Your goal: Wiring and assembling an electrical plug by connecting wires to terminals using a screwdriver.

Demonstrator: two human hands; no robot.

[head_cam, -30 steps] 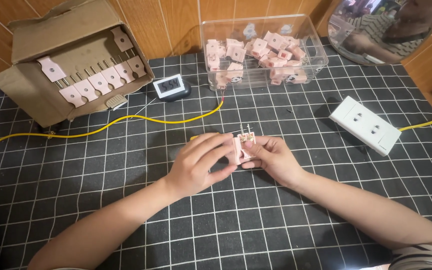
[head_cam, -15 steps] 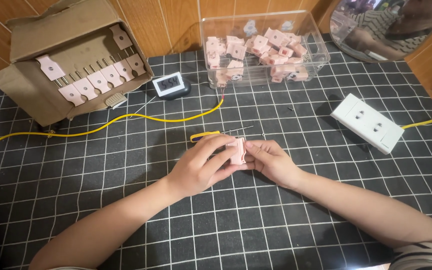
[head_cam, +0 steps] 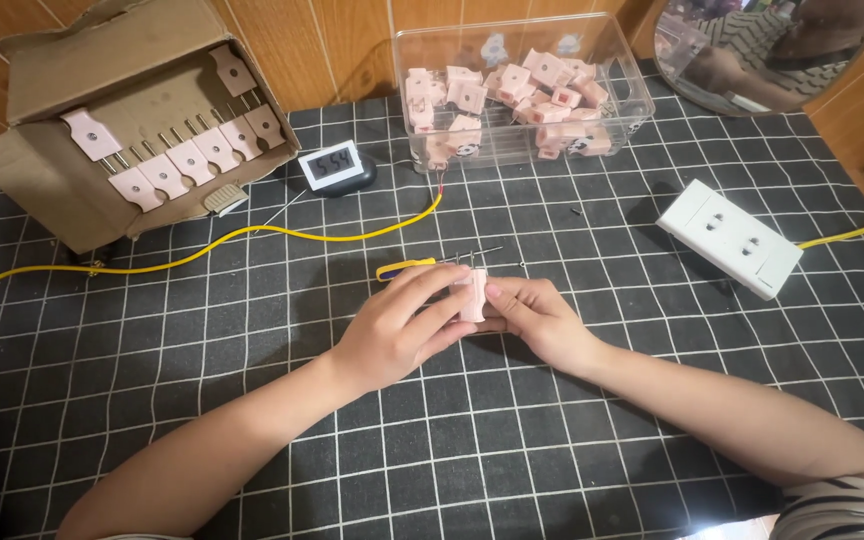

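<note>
Both hands meet: our left hand [head_cam: 392, 330] and right hand [head_cam: 537, 318] are clamped together on a small pink plug [head_cam: 471, 295] between their fingertips, just behind which lies a yellow-handled screwdriver [head_cam: 407, 267] on the tabletop [head_cam: 252, 400].

— What sort of place is shown here?
— A small home workshop: pink plugs are stacked in a clear bin [head_cam: 522, 90] and racked in a cardboard box [head_cam: 122, 120], on a grid-patterned mat [head_cam: 252, 420].

An open brown cardboard box [head_cam: 102, 120] lay at the far left; beside it stood a small black display [head_cam: 335, 166] with a pale screen; a clear plastic container [head_cam: 522, 90] stood behind.
</note>
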